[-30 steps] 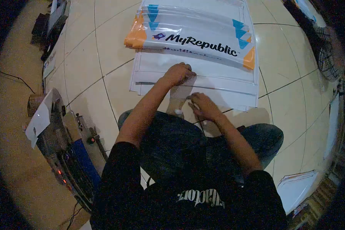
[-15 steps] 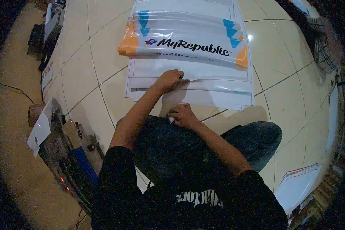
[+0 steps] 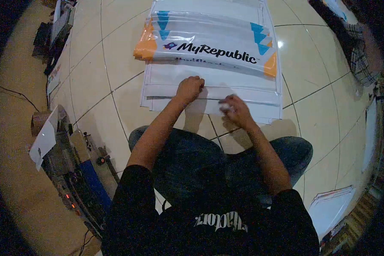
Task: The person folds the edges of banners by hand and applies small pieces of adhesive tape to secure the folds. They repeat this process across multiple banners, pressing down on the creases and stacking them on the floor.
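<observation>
Your left hand [image 3: 191, 88] is on the white sheet [image 3: 243, 83] in front of you, its fingers curled; whether they pinch the sheet, you cannot tell from here. Your right hand [image 3: 239, 113], slightly blurred, has its fingers closed on a small white object [image 3: 224, 106], by the sheet's near edge. Beyond both hands, a folded glossy banner [image 3: 209, 45] reading "MyRepublic" lies across the sheet, covering part of it. Your bent, jeans-clad legs [image 3: 187, 155] border the near side. Around you stretches tiled floor [image 3: 320, 102], with equipment [image 3: 79, 170] showing red lights at left and stacked white sheets [image 3: 330, 209] at lower right.
</observation>
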Tool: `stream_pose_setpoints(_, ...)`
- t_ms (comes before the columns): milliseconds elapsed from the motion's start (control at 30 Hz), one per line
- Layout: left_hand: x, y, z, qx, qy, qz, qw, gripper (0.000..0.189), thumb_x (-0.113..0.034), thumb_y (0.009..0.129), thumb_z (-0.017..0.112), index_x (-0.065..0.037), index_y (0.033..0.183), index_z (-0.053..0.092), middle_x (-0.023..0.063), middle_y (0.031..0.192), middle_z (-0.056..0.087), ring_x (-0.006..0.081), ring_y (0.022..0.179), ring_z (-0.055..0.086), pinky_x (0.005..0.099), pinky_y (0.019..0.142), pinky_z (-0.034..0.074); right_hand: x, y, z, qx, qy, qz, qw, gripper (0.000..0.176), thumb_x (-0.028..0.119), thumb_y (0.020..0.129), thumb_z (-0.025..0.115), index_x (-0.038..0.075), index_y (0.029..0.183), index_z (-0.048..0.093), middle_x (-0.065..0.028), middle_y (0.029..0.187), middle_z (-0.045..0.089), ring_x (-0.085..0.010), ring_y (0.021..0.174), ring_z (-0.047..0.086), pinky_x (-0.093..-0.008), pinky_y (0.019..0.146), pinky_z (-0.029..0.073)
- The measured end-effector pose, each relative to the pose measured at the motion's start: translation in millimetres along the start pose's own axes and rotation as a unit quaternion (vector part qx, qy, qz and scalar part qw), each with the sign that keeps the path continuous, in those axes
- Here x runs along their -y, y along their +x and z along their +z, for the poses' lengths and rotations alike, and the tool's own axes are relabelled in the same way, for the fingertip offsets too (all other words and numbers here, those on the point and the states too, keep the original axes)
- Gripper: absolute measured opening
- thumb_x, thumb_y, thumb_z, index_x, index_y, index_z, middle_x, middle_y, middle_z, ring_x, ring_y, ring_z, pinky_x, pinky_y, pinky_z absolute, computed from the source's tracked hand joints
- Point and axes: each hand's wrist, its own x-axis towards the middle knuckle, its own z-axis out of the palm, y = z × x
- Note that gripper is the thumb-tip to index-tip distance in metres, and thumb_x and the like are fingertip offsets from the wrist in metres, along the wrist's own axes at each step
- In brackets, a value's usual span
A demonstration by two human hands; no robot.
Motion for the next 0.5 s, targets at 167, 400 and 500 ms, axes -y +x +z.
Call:
stream_pose_setpoints(167,-7,-6,6,-0.002,0.024,0.007,1.000,0.013,-0.015,0.080,0.056,-0.010,0.080,0.067,0.0130,0.086,0.061,0.0318,0.085,0.061,0.0439,0.076,0.050,-9,-42,19,0.233,-0.072,-0.070,0.967,0.035,0.017,0.072,0.069,0.015,0.107,0.064,-0.0082,0.105,0.058,-0.0285,0.100,0.055,-0.0391,0.084,0.047)
stream_pose_setpoints(400,-49,-21,16,-0.070,0.024,-0.132,0.988,0.028,-0.030,0.081,0.061,-0.003,0.080,0.068,0.0160,0.086,0.063,0.0335,0.080,0.063,0.0435,0.072,0.051,-21,-68,14,0.193,-0.082,-0.001,0.978,0.036,0.014,0.074,0.069,0.012,0.110,0.060,-0.0088,0.104,0.055,-0.0302,0.098,0.055,-0.0390,0.086,0.047)
stream_pose_setpoints(500,-70,-21,3,-0.042,0.049,-0.180,0.981,0.037,-0.037,0.080,0.063,-0.001,0.076,0.068,0.0166,0.085,0.063,0.0323,0.078,0.064,0.0419,0.072,0.051,-9,-65,3,0.193,-0.074,0.003,0.978,0.041,0.015,0.077,0.067,0.011,0.116,0.057,-0.0108,0.105,0.054,-0.0298,0.099,0.055,-0.0392,0.086,0.047)
